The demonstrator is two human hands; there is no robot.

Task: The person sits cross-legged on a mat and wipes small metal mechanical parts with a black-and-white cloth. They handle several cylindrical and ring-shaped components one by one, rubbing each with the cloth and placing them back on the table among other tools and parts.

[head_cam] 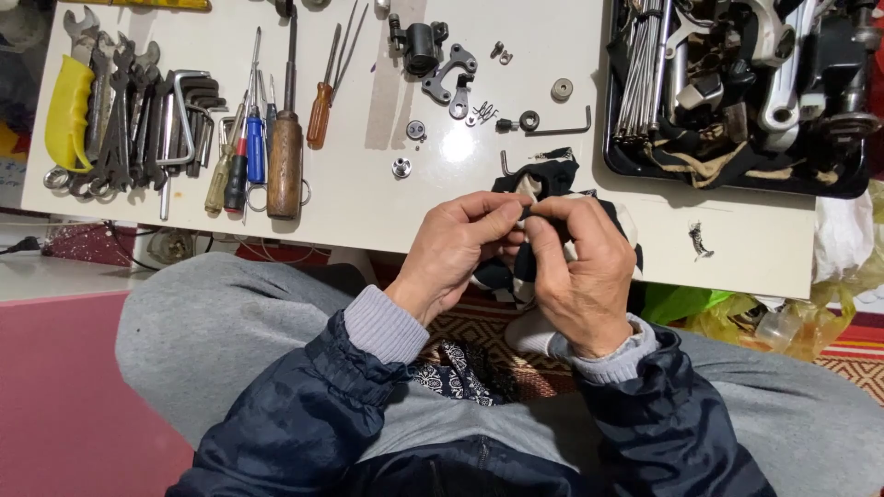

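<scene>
Part, small and dark [527,213], pinched between the fingertips of both hands just over the near edge of the white table [368,212]; too small to identify. Left hand [460,248] has thumb and forefinger pressed together on its left end; right hand [580,267] closes its fingertips on the right end, other fingers curled. Black and white rag [552,179] lies directly beneath and behind, draping off the edge. Handling judged best with a light, steady pinch held over the rag, so a slip lands on cloth. Further out: washers and a hex key [562,127], screwdrivers [276,138], wrenches [110,120], black tray of metal parts [737,83].
</scene>
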